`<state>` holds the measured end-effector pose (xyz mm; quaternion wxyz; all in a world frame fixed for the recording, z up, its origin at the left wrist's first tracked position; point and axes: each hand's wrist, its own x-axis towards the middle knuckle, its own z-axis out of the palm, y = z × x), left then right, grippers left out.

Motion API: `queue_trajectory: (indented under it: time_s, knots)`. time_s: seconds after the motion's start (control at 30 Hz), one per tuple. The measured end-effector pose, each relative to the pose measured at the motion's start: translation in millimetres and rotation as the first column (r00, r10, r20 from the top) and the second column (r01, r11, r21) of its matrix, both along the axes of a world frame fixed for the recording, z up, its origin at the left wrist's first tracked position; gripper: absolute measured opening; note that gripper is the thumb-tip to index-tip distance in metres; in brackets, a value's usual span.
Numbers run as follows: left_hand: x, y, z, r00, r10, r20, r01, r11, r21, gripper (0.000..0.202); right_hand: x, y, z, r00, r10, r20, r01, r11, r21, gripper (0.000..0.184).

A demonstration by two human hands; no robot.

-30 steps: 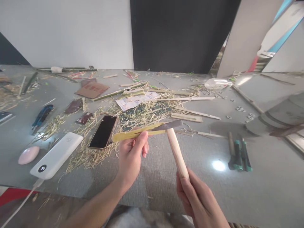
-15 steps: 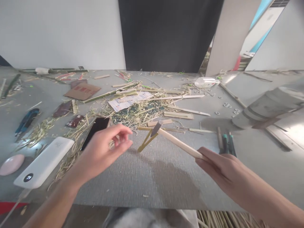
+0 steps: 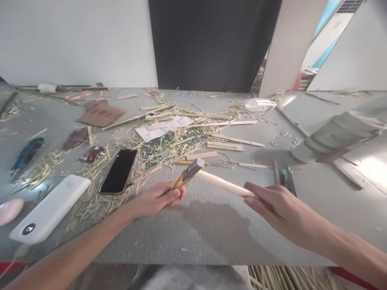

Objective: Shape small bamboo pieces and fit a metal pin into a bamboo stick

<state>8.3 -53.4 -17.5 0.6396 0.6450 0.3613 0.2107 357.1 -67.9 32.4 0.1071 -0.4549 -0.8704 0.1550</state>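
My right hand (image 3: 273,203) is wrapped round the pale wooden handle of a small hammer (image 3: 225,184). Its grey metal head is raised over the table, left of the hand. Between the thumb and fingers of my left hand (image 3: 165,196) is the lower end of a split yellow bamboo piece (image 3: 178,180) with two narrow arms in a V. The hammer head sits right at this piece and covers part of it; whether they touch I cannot tell.
Bamboo shavings (image 3: 169,149) and strips cover the middle of the table. Left lie a phone (image 3: 119,171), a white power bank (image 3: 51,209) and a blue utility knife (image 3: 28,155). Right are green-handled tools (image 3: 287,181), small white rings (image 3: 284,133) and a grey cylinder (image 3: 338,135).
My left hand has moved right and closed on the lower end of the bamboo piece. The hammer, still in my right hand, has barely shifted; its head has turned slightly.
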Motion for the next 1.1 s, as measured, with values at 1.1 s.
queue_trajectory:
  time_s: [1.1]
  knots:
    - [31,-24,32.9,0.964,0.266,-0.015,-0.235,0.824,-0.515,0.040,-2,-17,-35.9,0.987,-0.160,0.007,0.159,0.974,-0.164,0.044]
